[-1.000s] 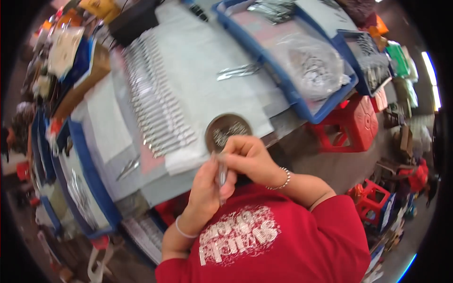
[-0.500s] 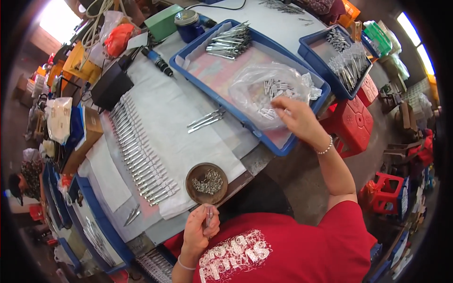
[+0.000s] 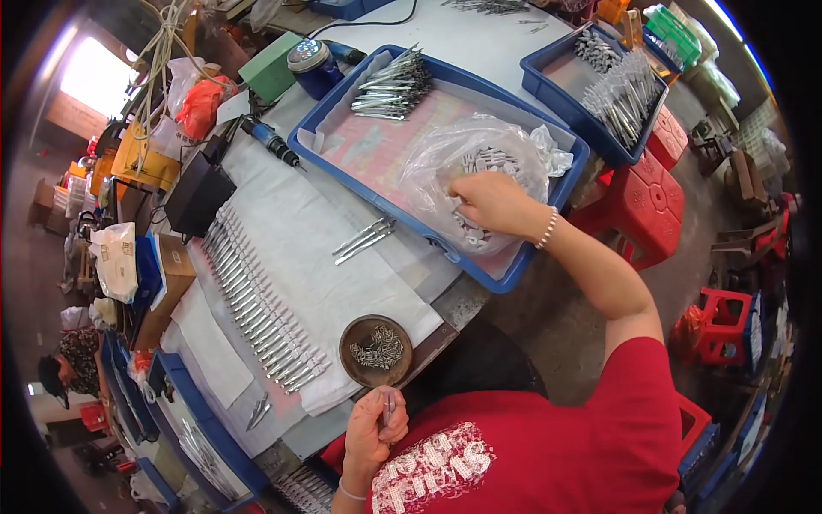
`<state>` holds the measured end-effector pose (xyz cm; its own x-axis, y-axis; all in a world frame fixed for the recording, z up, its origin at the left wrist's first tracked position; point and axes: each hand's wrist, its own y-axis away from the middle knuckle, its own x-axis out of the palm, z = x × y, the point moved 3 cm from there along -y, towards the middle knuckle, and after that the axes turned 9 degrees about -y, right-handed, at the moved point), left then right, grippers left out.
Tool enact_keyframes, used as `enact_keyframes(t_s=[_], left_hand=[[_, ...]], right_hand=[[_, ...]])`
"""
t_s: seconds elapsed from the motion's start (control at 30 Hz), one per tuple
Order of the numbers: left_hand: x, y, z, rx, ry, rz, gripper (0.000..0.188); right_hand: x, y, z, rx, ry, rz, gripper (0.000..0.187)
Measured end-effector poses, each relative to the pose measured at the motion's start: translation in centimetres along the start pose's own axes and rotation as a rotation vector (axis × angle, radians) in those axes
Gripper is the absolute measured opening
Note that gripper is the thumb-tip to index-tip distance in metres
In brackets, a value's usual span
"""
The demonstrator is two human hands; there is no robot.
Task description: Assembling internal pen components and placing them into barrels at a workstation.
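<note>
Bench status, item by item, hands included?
Left hand: closed around slim piece
Right hand: half-curled over plastic bag
Plastic bag: open, part-filled
Bowl: uncovered, part-filled with metal bits
Large blue tray: uncovered, part-filled
Metal rods: laid in a row
Power tool: lying down, unheld
Red stool: upright, unoccupied

A red shirt point(image 3: 591, 428) with a mottled white print point(image 3: 437, 471) and a pearly white bracelet point(image 3: 546, 230) stand out against a blue tray point(image 3: 499, 281) with blotchy pink lining point(image 3: 347, 144), a whitish see-through bag point(image 3: 428, 167), a brown bowl point(image 3: 348, 364), silver metal pieces point(image 3: 265, 319) and a red stool point(image 3: 657, 201).
</note>
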<state>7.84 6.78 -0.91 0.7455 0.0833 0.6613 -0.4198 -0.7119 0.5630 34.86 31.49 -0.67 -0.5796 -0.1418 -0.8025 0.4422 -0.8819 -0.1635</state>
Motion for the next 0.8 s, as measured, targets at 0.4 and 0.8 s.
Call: enact_keyframes(t_s=[0.4,0.8], left_hand=[[-0.7,0.7,0.0,0.040,0.044,-0.037,0.028],[-0.5,1.9,0.6,0.066,0.036,0.009,0.030]], right_hand=[[2.0,-3.0,-0.7,0.009,0.152,0.112,0.014],[2.4,-2.2,-0.3,-0.023,0.316,0.038,0.012]])
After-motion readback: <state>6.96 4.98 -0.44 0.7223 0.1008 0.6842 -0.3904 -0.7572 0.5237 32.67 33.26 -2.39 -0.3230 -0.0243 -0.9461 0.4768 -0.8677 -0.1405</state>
